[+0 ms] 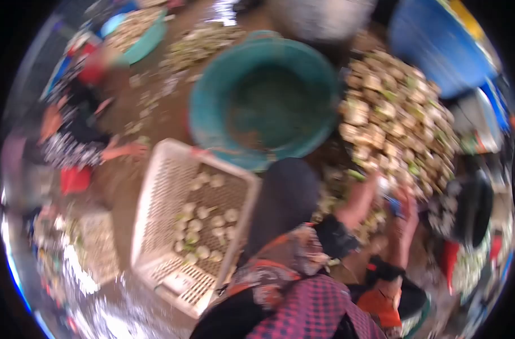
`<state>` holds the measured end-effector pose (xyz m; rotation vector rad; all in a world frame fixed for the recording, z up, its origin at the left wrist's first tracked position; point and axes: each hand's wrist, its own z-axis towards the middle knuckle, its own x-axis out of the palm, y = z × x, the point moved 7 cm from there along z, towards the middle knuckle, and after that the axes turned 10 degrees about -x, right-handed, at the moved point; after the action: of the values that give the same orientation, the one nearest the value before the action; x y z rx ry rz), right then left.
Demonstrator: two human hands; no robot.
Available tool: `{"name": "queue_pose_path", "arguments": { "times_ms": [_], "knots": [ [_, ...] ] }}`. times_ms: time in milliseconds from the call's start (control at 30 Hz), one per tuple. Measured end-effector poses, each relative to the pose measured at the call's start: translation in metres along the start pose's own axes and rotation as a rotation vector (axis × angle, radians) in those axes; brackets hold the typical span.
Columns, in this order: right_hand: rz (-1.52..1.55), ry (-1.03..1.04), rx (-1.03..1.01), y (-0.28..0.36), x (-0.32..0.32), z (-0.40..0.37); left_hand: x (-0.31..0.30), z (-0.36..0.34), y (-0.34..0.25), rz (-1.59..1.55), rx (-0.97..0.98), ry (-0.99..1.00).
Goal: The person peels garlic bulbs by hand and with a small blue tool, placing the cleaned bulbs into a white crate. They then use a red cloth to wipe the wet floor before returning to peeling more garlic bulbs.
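Head view. Strong motion blur, heaviest around your hands. Your left hand (368,189) and right hand (404,212) are close together at the near edge of a large heap of brown-skinned vegetables (396,113). A white piece (384,185) lies between the two hands, by your left fingers; you cannot tell from this frame whether they pinch it or only touch it. A small blue item (393,205) shows against the inner side of your right hand; closure of the right fingers on it: cannot tell.

Left of your dark-clad knee (285,192): a pale perforated crate (155,192), standing aslant on the wet brown floor (122,226), with pale round vegetables (203,212) loosely scattered over its base. Beyond the crate, a wide teal tub (207,101), dark inside. Past the heap, upper right, a big blue tub (438,51); to the right of your hands, a black container (480,209).

Far left: a co-worker in a patterned sleeve (71,150), one hand (134,150) reaching low over the floor. Upper left, a turquoise basin (150,42) filled with brownish pieces.
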<state>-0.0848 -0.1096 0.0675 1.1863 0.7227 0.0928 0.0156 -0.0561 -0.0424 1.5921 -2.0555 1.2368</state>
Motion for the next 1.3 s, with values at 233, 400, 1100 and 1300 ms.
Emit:
{"name": "queue_pose_path", "arguments": {
  "times_ms": [233,400,1100,1300],
  "knots": [
    [0.2,-0.101,-0.037,-0.004,0.034,-0.008,-0.003,-0.02,-0.015,-0.014,-0.018,-0.085],
    [0.168,-0.084,0.025,-0.019,0.025,-0.002,0.002,-0.013,-0.01,-0.083,-0.02,0.069],
    [-0.644,0.001,-0.234,0.027,0.028,0.003,0.012,-0.031,-0.038,0.612,0.58,-0.089],
    [-0.504,-0.165,-0.088,-0.014,-0.002,0.011,0.011,-0.014,-0.021,-0.215,0.051,0.289]
  ]
}}
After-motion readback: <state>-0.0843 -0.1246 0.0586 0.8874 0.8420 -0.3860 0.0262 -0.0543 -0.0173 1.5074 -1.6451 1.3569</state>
